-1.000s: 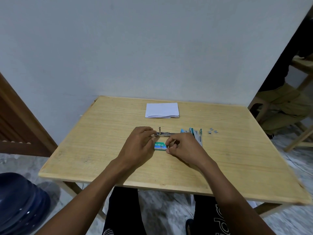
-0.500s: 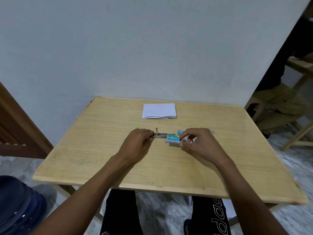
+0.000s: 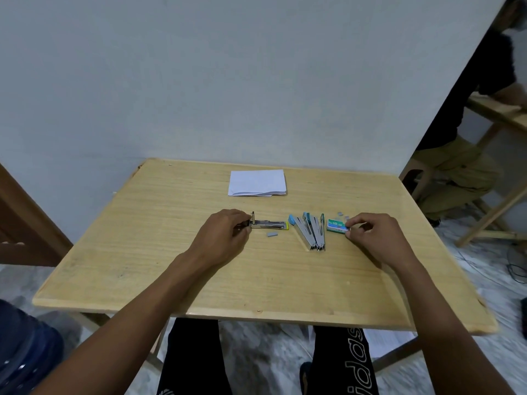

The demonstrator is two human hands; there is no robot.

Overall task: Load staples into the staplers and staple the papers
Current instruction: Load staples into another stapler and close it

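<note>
An opened metal stapler with a yellow tip (image 3: 269,224) lies flat at the table's middle; my left hand (image 3: 225,238) pinches its left end. A small grey strip of staples (image 3: 272,234) lies just in front of it. To the right, several opened staplers with blue and green tops (image 3: 309,230) lie fanned together. My right hand (image 3: 373,238) holds the right end of a green staple box (image 3: 336,225) resting on the table. Loose staple strips (image 3: 343,215) lie behind the box. A stack of white papers (image 3: 257,183) sits at the back.
The wooden table (image 3: 256,280) stands against a grey wall. A blue water bottle (image 3: 25,346) is on the floor at lower left. A seated person (image 3: 462,163) and another wooden table (image 3: 502,109) are at the right. Cables (image 3: 516,266) lie on the floor.
My right hand carried the green staple box from in front of the open stapler to the right, past the fanned staplers, and set it on the table. A staple strip now lies by the stapler.
</note>
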